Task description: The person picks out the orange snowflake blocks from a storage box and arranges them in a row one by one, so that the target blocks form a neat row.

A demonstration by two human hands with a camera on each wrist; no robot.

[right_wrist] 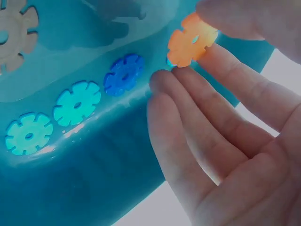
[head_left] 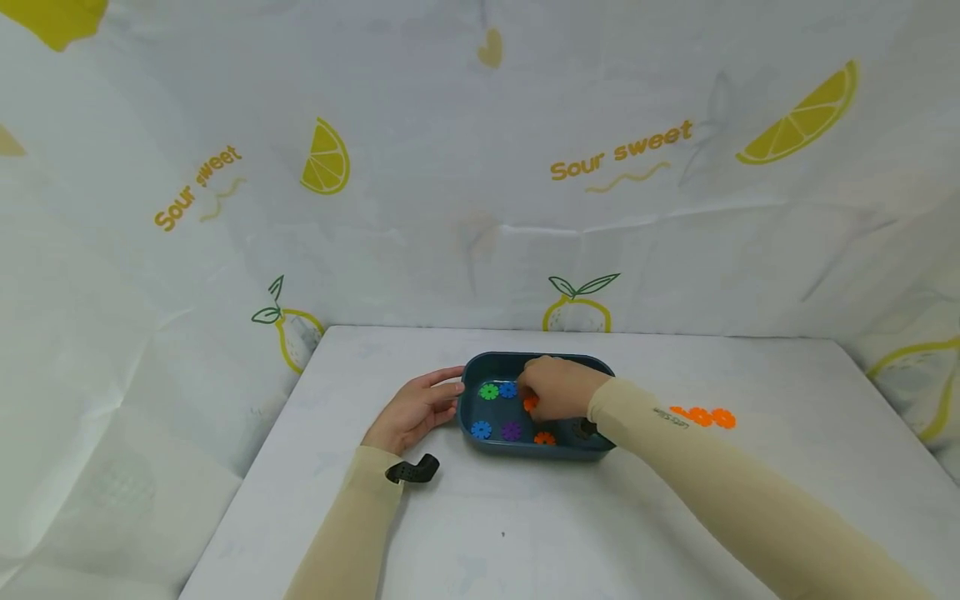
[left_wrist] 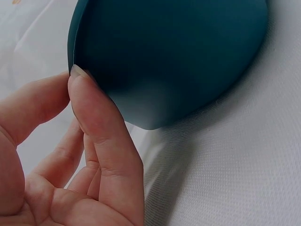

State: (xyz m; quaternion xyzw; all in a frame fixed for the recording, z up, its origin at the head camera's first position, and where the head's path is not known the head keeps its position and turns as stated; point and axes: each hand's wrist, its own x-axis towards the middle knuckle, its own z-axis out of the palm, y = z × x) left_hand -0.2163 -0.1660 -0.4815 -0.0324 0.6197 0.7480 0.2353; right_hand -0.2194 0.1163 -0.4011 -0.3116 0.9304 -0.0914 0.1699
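Observation:
A dark teal tray [head_left: 540,451] stands on the white table with several notched plastic discs lying inside. My left hand [head_left: 415,410] is at the tray's left end; in the left wrist view its thumb and a finger pinch the rim of the tray [left_wrist: 188,52]. Inside the tray, my right hand [head_left: 558,388] pinches an orange notched disc [right_wrist: 190,41] between thumb and fingers. Close to those fingers, a row along the tray wall has a blue disc [right_wrist: 123,75] and a turquoise disc [right_wrist: 77,103]. Green [head_left: 489,391] and purple [head_left: 512,431] discs show in the head view.
Right of the tray, several orange discs [head_left: 701,417] lie in a row on the table [head_left: 502,500], partly behind the right sleeve [head_left: 720,475]. White cloth [head_left: 450,167] printed with lemons hangs behind the table and along its left side.

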